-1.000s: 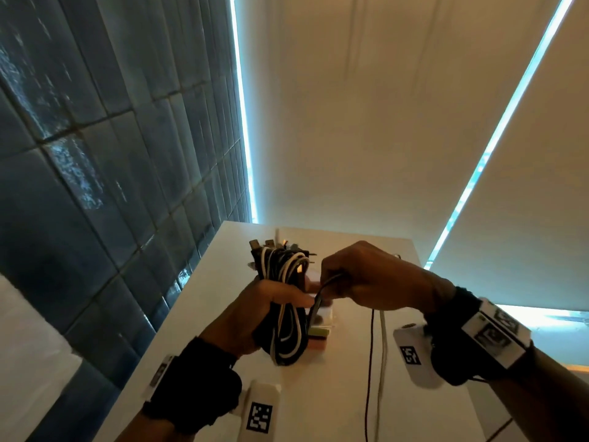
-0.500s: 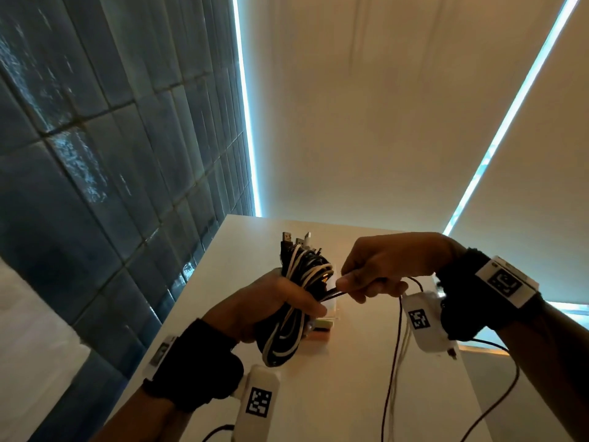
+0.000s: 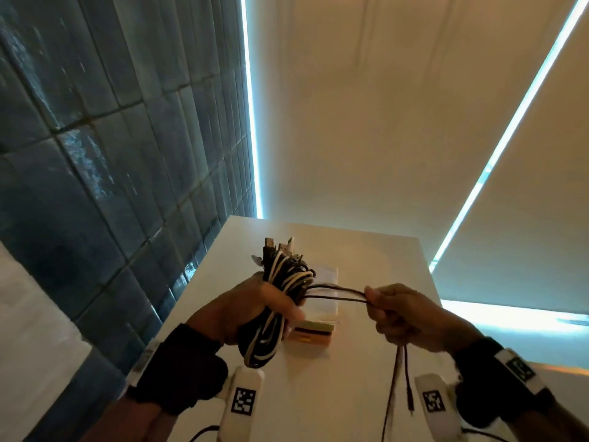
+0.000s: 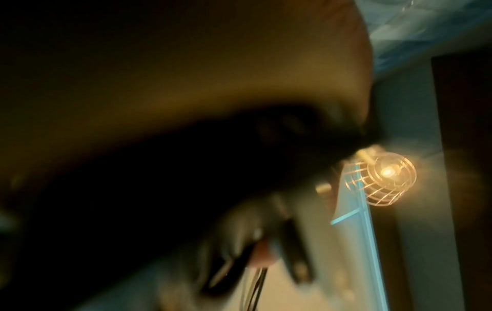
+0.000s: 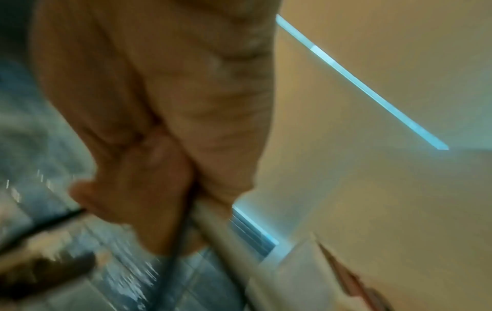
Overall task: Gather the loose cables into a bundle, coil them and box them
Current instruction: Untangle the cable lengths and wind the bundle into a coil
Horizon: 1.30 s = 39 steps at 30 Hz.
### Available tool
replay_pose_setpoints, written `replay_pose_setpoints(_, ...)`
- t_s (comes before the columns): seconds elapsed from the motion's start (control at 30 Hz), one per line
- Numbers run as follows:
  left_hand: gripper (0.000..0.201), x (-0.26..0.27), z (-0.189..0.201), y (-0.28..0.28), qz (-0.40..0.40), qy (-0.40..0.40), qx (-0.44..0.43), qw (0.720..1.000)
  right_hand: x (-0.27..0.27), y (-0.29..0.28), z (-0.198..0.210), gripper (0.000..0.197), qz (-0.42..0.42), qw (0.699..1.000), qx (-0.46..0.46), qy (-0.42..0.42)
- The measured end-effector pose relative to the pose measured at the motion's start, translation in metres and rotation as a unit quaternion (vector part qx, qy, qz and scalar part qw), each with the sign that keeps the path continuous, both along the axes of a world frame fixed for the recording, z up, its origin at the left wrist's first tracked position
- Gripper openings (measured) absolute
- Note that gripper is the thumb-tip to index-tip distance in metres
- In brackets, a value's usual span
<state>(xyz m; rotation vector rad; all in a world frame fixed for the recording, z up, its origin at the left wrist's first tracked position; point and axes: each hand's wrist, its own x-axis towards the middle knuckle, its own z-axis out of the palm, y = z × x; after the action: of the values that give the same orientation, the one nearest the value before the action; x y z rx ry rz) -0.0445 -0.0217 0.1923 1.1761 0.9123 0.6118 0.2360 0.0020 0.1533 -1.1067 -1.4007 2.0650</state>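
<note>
A thick coil of black and white cables (image 3: 271, 307) stands upright above the white table (image 3: 376, 260), its plugs sticking out at the top. My left hand (image 3: 251, 311) grips the coil around its middle. Two thin dark cable strands (image 3: 338, 293) run taut from the coil to my right hand (image 3: 404, 314), which pinches them; their loose ends (image 3: 398, 378) hang down below it. In the right wrist view my curled fingers (image 5: 149, 189) hold the dark cable (image 5: 175, 248). The left wrist view is dark and blurred. A small box (image 3: 322, 323) lies on the table just behind the coil.
A dark tiled wall (image 3: 95, 154) runs along the table's left side. Cream blinds with bright light strips (image 3: 497, 151) hang behind and to the right. A caged glowing lamp (image 4: 383, 178) shows in the left wrist view.
My right hand has moved right, away from the coil, drawing two dark strands out taut. The coil in my left hand has tilted slightly.
</note>
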Motion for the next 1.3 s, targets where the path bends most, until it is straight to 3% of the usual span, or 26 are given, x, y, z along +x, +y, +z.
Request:
replay_pose_setpoints(0.1,0.023,0.009,-0.012,-0.003,0.002,0.013,-0.013,1.000,-0.011,0.012,0.030,0.038,-0.096,0.994,0.059,0.000)
replay_pose_setpoints(0.3,0.019,0.026,-0.012,0.005,0.048,-0.076,-0.019,0.996,-0.042,0.032,0.110,0.038,-0.148,0.979,0.142,-0.014)
replay_pose_setpoints(0.4,0.014,0.032,-0.014,0.010,0.086,-0.151,-0.048,0.984,-0.062,0.026,0.121,0.040,-0.217,0.958,0.181,-0.036)
replay_pose_setpoints(0.47,0.015,0.038,-0.018,0.013,0.124,-0.226,-0.100,0.961,-0.079,0.012,0.119,0.037,-0.240,0.933,0.258,-0.068)
replay_pose_setpoints(0.57,0.019,0.042,-0.022,0.013,0.184,-0.322,-0.133,0.919,-0.102,-0.013,0.105,0.030,-0.209,0.844,0.449,-0.204)
replay_pose_setpoints(0.67,0.028,0.043,-0.024,0.011,0.208,-0.370,-0.125,0.897,-0.109,-0.014,0.085,0.023,-0.187,0.778,0.538,-0.264)
replay_pose_setpoints(0.8,0.031,0.044,-0.017,0.011,0.226,-0.377,-0.090,0.894,-0.120,-0.017,0.072,0.008,-0.046,0.738,0.568,-0.360)
replay_pose_setpoints(0.87,0.034,0.045,-0.012,0.012,0.233,-0.361,-0.100,0.897,-0.127,-0.025,0.071,0.015,0.014,0.711,0.571,-0.410)
replay_pose_setpoints(0.97,0.021,0.044,-0.012,0.017,0.246,-0.316,-0.113,0.909,-0.131,-0.027,0.071,0.023,0.059,0.673,0.581,-0.454)
replay_pose_setpoints(1.07,0.012,0.043,-0.019,0.025,0.310,-0.267,-0.086,0.908,-0.131,-0.028,0.068,0.025,0.066,0.675,0.582,-0.449)
replay_pose_setpoints(1.2,0.020,0.025,-0.027,0.047,0.411,-0.284,-0.048,0.865,-0.128,-0.033,0.050,0.015,0.014,0.692,0.590,-0.415)
replay_pose_setpoints(1.3,0.025,0.017,-0.022,0.061,0.449,-0.279,-0.017,0.849,-0.120,-0.032,0.026,0.021,-0.069,0.763,0.576,-0.285)
